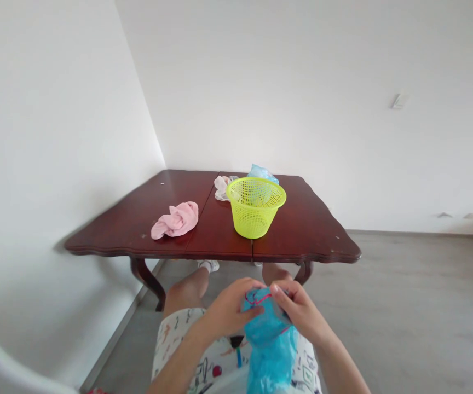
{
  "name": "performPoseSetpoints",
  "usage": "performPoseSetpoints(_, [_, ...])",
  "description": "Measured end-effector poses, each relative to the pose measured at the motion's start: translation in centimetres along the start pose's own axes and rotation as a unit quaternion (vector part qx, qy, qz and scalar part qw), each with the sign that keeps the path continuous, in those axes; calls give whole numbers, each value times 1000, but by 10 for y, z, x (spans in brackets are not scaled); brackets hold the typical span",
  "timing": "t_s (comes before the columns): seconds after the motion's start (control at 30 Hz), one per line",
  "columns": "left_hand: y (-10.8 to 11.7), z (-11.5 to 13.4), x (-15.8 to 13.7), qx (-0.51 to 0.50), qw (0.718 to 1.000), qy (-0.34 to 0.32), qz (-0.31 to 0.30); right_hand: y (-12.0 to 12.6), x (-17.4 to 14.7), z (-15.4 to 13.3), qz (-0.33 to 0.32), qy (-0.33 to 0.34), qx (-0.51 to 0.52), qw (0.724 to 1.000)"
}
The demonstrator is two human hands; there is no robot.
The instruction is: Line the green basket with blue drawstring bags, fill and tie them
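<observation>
A blue plastic bag (271,350) with a pink-red drawstring hangs over my lap, its upper edge gathered between my hands. My left hand (233,307) grips the left side of that edge, thumb lying across the plastic. On the right side my right hand (298,305) pinches the bag, with something dark or greyish showing near its fingers that I cannot make out. Beyond my hands, a yellow-green mesh basket (255,216) stands upright on the table. A crumpled pink cloth (176,220) lies to the basket's left.
The dark red wooden table (220,241) has a wavy edge and curved legs. Behind the basket are a crumpled white, see-through plastic bag (221,189) and a light blue plastic bag (262,173). White walls (269,98) rise behind and at the left.
</observation>
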State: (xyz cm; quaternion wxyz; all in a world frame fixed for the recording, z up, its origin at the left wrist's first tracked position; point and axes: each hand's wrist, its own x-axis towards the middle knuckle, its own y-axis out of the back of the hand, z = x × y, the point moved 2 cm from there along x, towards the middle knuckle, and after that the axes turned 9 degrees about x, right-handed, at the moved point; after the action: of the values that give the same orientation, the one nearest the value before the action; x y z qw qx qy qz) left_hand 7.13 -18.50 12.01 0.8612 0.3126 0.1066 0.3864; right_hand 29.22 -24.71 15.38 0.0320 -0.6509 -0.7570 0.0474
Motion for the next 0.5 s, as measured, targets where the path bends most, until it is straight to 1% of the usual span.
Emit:
performPoseSetpoints(0.03, [-3, 6, 6, -26, 1000, -3, -7, 0, -1, -3, -41, -6, -30, 999])
performPoseSetpoints(0.07, [-4, 9, 11, -52, 999, 3, -11, 2, -3, -6, -60, -4, -57, 997])
performPoseSetpoints(0.1, [-4, 10, 14, -76, 997, 17, -14, 7, -4, -9, -57, 4, -81, 995])
performPoseSetpoints(0.13, [-1, 9, 15, -95, 995, 32, -9, 14, -4, -11, -34, 18, -102, 994])
performPoseSetpoints(0.2, [12, 2, 14, -93, 993, 68, 31, 30, -5, -12, 23, 40, -136, 990])
performPoseSetpoints(0.3, [40, -13, 6, -12, 986, 103, 130, 55, -6, -5, 79, 53, -187, 978])
performPoseSetpoints(0.37, [57, -21, -2, 34, 977, 109, 177, 68, -6, 0, 100, 59, -218, 969])
performPoseSetpoints(0.43, [69, -27, -10, 53, 973, 111, 195, 77, -4, 2, 121, 62, -225, 965])
performPoseSetpoints(0.5, [75, -32, -18, 60, 975, 109, 186, 83, -3, -2, 160, 80, -216, 960])
